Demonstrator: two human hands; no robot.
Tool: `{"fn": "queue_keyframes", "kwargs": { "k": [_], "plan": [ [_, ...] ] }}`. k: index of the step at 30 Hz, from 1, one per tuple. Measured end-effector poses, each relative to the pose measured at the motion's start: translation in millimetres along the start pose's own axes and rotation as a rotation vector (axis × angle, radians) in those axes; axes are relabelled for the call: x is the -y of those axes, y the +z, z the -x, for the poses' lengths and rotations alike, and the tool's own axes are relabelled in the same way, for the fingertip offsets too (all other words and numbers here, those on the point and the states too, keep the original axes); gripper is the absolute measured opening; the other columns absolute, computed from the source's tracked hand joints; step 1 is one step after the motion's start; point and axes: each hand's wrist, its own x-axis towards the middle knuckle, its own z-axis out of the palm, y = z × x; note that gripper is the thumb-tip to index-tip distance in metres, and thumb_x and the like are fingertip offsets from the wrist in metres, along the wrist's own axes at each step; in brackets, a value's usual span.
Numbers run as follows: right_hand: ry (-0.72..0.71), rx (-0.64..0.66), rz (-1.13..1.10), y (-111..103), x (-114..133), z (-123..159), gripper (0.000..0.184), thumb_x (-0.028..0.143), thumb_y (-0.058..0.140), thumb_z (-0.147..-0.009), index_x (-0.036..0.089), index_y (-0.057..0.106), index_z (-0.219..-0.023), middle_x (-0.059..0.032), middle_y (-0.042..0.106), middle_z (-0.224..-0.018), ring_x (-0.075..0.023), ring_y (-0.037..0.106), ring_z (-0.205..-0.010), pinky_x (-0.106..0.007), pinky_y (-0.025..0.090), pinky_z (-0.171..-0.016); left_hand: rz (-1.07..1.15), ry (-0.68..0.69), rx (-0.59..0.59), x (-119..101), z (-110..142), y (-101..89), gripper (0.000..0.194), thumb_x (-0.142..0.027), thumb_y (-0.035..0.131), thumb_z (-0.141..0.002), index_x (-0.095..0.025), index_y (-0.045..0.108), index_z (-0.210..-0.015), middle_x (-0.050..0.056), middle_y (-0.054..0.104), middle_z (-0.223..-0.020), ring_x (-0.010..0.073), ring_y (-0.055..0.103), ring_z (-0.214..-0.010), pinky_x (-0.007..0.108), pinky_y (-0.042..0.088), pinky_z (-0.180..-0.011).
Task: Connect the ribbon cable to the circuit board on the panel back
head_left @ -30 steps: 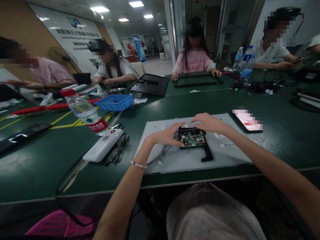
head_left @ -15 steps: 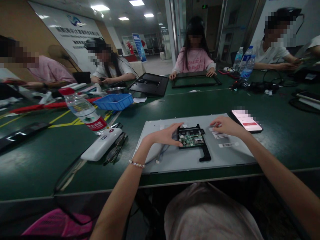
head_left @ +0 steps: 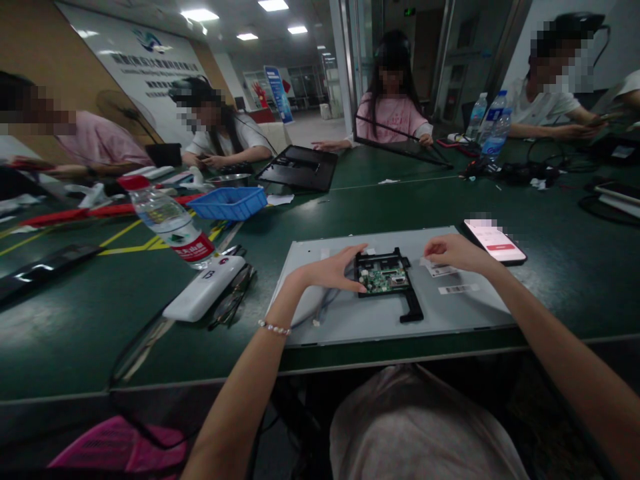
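Observation:
A grey flat metal panel (head_left: 345, 327) lies on the green table before me. On it rests a black plastic bracket (head_left: 412, 307) carrying a green circuit board (head_left: 383, 281). My left hand (head_left: 330, 270) grips the bracket's left side, fingers at its far corner and thumb at the near one. Thin cables (head_left: 323, 308) run beneath that hand. To the right of the bracket, my right hand (head_left: 450, 253) hovers low over a white label (head_left: 440, 269) on the panel. Its fingertips are pinched together; whatever may be between them is too small to make out.
A phone (head_left: 495, 241) lies beyond the panel's right corner. On the left are a water bottle (head_left: 173, 227), a white power bank (head_left: 205, 290), glasses (head_left: 231, 299) and a blue tray (head_left: 230, 203). Across the table, a person holds a black frame (head_left: 400, 150) beside a black panel (head_left: 300, 168).
My right fingers have drawn closer together, while my left hand keeps its place. Opposite, the person has tilted the black frame up and moved one hand toward the black panel.

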Motion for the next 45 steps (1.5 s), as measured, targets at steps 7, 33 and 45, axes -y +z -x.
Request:
{"fn": "queue_keyframes", "kwargs": {
  "k": [7,33,45],
  "plan": [
    [-0.024,0.219,-0.309,11,20,6,0.019,0.033,0.064,-0.074,0.018,0.066,-0.086,-0.0049,0.070,-0.085,-0.0172,0.064,-0.080,-0.031,0.049,-0.078,0.012,0.002,-0.003,1,0,1.1,0.107,-0.060,0.068,-0.068,-0.015,0.015,-0.149,0.016,0.022,-0.154,0.0303,0.023,-0.141,0.043,0.019,-0.116],
    [-0.075,0.057,-0.049,28,33,9,0.013,0.026,0.061,-0.075,0.021,0.070,-0.083,-0.0028,0.072,-0.078,-0.0181,0.066,-0.073,-0.030,0.050,-0.073,0.006,0.020,-0.005,-1,0,0.1,0.102,-0.060,0.067,-0.069,-0.016,0.019,-0.147,0.015,0.027,-0.152,0.0298,0.027,-0.139,0.039,0.021,-0.115],
    [-0.100,0.291,-0.096,-2,34,26,0.029,0.023,0.059,-0.073,0.022,0.071,-0.100,-0.0031,0.071,-0.096,-0.0177,0.063,-0.082,-0.027,0.049,-0.072,0.002,0.031,0.001,-1,1,-0.4,0.101,-0.061,0.067,-0.069,-0.018,0.019,-0.147,0.014,0.028,-0.151,0.0302,0.027,-0.139,0.041,0.022,-0.115]
  ]
}}
